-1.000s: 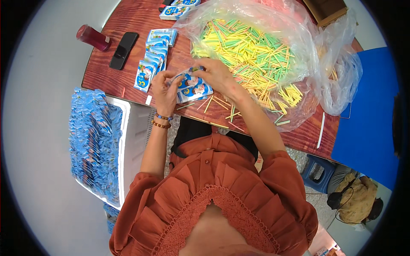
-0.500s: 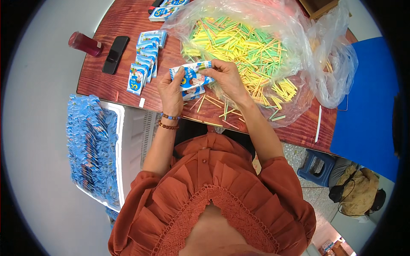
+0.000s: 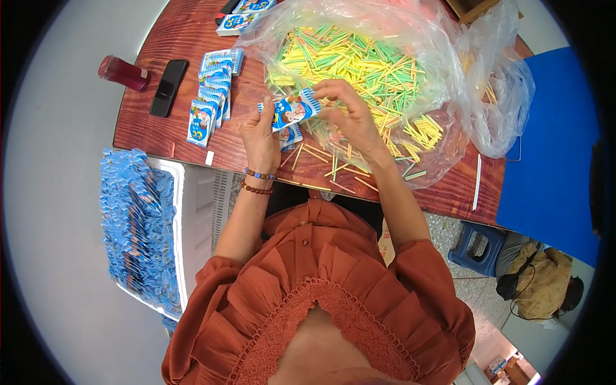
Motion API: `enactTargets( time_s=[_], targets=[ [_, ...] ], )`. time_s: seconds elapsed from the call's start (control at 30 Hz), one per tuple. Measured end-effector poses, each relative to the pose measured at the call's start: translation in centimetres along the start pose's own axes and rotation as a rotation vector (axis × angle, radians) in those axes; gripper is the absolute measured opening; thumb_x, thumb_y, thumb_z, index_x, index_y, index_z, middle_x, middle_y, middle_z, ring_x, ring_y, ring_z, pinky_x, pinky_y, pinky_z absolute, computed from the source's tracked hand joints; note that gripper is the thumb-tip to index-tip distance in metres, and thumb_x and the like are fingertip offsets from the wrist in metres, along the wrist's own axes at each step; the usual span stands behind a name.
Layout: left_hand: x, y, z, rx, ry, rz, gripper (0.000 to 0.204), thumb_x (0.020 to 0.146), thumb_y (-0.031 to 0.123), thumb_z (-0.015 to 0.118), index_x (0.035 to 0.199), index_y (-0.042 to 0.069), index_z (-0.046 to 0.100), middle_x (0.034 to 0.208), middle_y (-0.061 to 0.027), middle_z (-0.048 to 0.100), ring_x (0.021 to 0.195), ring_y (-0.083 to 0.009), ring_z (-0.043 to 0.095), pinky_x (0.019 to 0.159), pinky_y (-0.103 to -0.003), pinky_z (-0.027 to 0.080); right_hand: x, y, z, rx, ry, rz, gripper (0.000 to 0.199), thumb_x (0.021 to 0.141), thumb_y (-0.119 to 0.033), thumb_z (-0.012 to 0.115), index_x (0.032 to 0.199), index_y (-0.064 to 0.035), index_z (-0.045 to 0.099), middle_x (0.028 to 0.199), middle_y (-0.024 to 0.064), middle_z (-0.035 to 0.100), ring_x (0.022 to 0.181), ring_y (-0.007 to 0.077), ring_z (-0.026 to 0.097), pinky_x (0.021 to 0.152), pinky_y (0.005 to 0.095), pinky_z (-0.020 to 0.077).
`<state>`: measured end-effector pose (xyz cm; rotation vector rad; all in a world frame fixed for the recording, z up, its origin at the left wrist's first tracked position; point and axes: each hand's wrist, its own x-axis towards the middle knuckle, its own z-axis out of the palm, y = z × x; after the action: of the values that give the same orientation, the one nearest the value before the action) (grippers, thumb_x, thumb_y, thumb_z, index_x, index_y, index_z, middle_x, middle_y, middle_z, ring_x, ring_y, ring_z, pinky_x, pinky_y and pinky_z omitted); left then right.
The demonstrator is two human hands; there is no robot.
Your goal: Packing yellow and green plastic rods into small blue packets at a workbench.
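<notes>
Desk (image 3: 186, 32) edge nearest me runs close by my wrists, so a careless nudge could send things over it. By my right forearm, the clear plastic bag (image 3: 443, 70) lies open toward that edge; catching its film could drag out the heap of sticks (image 3: 359, 64). My left hand (image 3: 258, 138) alone seems to carry the blue-and-white packet (image 3: 298, 110), so it could twist. It is above the desk's near edge, left end clamped between my left thumb and fingers; my right hand (image 3: 356, 123) has its fingers spread apart at the other end, contact unclear.
</notes>
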<state>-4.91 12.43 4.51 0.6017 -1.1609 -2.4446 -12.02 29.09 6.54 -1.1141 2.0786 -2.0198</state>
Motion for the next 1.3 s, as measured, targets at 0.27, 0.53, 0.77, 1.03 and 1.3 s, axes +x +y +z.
enactTargets(
  time_s=[0.27, 0.53, 0.77, 1.03, 1.3],
  targets=[
    [-0.3, -0.9, -0.2, 0.067, -0.033, -0.035, 0.023, 0.096, 0.022, 0.062, 0.082, 0.004, 0.068, 0.076, -0.0006, 0.067, 0.06, -0.0047, 0.058, 0.049, -0.02, 0.044, -0.6, 0.3, -0.9, -0.091, -0.225, -0.01, 0.023, 0.082, -0.01, 0.07, 0.105, -0.0049, 0.071, 0.12, 0.0078, 0.061, 0.114, 0.0222, 0.054, 0.097, 0.033, 0.0419],
    [0.1, -0.6, -1.1, -0.011, -0.063, -0.023, 0.019, 0.096, 0.017, 0.061, 0.091, 0.001, 0.068, 0.086, -0.0042, 0.07, 0.07, -0.0079, 0.065, 0.059, -0.023, 0.052, 3.5, 2.2, -11.8, -1.099, -0.131, 0.008, 0.023, 0.083, -0.013, 0.065, 0.104, -0.0043, 0.067, 0.114, 0.0111, 0.063, 0.107, 0.0269, 0.058, 0.092, 0.0413, 0.044],
    [0.2, -1.0, -1.4, -0.006, -0.075, -0.046, 0.018, 0.096, 0.017, 0.061, 0.092, 0.001, 0.069, 0.089, -0.0036, 0.07, 0.074, -0.0078, 0.065, 0.064, -0.024, 0.053, 4.7, 4.2, -11.4, -1.484, -0.475, -0.009, 0.02, 0.079, -0.008, 0.063, 0.099, -0.0069, 0.061, 0.098, 0.009, 0.058, 0.1, 0.0258, 0.055, 0.088, 0.0413, 0.0391],
    [0.2, -0.6, -1.8, -0.012, -0.052, -0.06, 0.017, 0.096, 0.016, 0.061, 0.094, 0.002, 0.068, 0.088, -0.0041, 0.07, 0.074, -0.009, 0.065, 0.064, -0.024, 0.053, 3.9, 4.9, -12.2, -1.373, -0.422, -0.119, 0.016, 0.089, -0.017, 0.056, 0.101, -0.0058, 0.056, 0.097, 0.0114, 0.059, 0.1, 0.0261, 0.054, 0.087, 0.0408, 0.0372],
    [0.1, -0.6, -1.2, -0.039, -0.071, -0.071, 0.017, 0.097, 0.017, 0.06, 0.093, 0.002, 0.068, 0.088, -0.0038, 0.069, 0.075, -0.0089, 0.064, 0.065, -0.023, 0.053, 4.8, 3.6, -12.5, -0.669, -0.129, 0.375, 0.023, 0.098, -0.022, 0.05, 0.106, -0.0009, 0.055, 0.095, 0.0125, 0.067, 0.082, 0.0228, 0.057, 0.079, 0.0322, 0.0418]
  ],
)
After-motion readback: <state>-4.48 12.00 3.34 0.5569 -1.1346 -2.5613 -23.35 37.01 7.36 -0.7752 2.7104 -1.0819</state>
